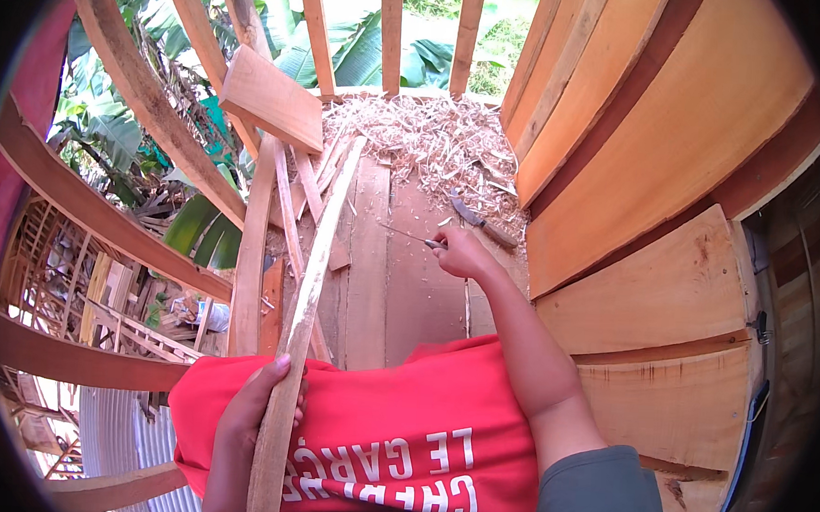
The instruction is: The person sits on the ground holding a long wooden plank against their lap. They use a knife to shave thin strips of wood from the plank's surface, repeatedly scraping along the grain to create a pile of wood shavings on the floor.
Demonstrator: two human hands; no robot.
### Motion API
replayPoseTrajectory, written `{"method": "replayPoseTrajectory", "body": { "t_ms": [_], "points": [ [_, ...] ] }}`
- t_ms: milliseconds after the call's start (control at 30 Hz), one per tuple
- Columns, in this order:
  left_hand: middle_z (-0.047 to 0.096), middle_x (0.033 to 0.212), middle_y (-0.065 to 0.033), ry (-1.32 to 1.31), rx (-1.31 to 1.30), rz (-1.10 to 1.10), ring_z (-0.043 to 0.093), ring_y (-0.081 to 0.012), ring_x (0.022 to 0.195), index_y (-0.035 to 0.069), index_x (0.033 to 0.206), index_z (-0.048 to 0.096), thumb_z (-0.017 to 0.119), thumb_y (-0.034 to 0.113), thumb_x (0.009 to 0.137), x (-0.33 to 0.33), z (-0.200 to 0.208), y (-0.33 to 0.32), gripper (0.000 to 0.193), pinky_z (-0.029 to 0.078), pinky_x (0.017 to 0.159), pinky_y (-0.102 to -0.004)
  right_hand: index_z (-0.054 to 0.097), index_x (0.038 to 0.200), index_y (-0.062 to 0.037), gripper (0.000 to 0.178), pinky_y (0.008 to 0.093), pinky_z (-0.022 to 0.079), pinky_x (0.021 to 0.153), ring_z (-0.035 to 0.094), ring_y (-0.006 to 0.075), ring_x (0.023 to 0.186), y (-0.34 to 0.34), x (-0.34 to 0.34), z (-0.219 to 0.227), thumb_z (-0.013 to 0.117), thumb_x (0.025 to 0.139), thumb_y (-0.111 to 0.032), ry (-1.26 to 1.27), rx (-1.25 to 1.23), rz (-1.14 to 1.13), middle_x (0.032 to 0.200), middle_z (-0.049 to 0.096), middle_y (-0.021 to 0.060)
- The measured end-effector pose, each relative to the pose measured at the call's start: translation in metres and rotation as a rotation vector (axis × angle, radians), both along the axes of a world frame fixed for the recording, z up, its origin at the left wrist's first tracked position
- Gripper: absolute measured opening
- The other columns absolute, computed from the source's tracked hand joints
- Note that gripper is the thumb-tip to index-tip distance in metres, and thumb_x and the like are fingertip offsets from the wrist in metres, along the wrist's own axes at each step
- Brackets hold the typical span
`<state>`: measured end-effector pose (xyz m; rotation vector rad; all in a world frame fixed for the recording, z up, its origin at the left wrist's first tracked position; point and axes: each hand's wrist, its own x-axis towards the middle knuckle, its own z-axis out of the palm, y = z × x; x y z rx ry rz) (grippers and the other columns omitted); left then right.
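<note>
My left hand is wrapped round a long, narrow wooden strip, which slants from my lap up to the far end of the floor. In my right hand is a knife, its thin blade pointing left toward the strip but apart from it. Its handle is mostly hidden in my fist. Just beyond that hand a second, curved knife with a wooden handle lies on the floor, close to the shavings. A red cloth covers my lap beneath the strip.
Pale wood shavings heap at the far end. A thick wooden block rests over loose strips at far left. Wide boards wall the right side. Wooden slats rail the left, with banana leaves outside.
</note>
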<state>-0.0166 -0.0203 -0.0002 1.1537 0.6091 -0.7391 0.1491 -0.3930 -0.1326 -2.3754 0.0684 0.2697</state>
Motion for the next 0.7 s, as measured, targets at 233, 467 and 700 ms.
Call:
{"method": "replayPoseTrajectory", "body": {
  "t_ms": [233,467,700],
  "points": [
    [0.061,0.071,-0.0059,-0.006,0.132,-0.101,0.061,-0.0149,0.053,0.005,0.098,0.06,0.066,0.047,0.093,-0.016,-0.006,0.0,0.043,0.052,0.048,-0.0265,0.064,0.11,-0.0013,0.026,0.042,0.054,0.083,0.07,0.0334,0.092,0.009,-0.005,0.028,0.065,0.089,-0.016,-0.188,-0.003,-0.016,0.097,0.071,0.0218],
    [0.062,0.075,-0.0054,-0.002,0.199,-0.143,0.063,-0.0146,0.057,0.007,0.098,0.06,0.068,0.052,0.091,-0.028,0.009,-0.01,0.046,0.052,0.051,-0.027,0.066,0.11,-0.0033,0.025,0.0399,0.054,0.08,0.071,0.0286,0.086,0.05,-0.039,0.073,0.069,0.089,-0.018,-0.29,0.18,0.214,0.093,0.072,0.0175],
    [0.06,0.077,-0.0054,0.034,0.179,-0.104,0.06,-0.0138,0.056,0.008,0.101,0.061,0.073,0.052,0.086,-0.051,0.035,-0.024,0.049,0.052,0.05,-0.0259,0.068,0.109,-0.0021,0.027,0.0395,0.054,0.081,0.07,0.0278,0.089,0.059,-0.043,0.091,0.068,0.091,-0.022,-0.333,0.177,0.276,0.093,0.072,0.0168]
  ]
}}
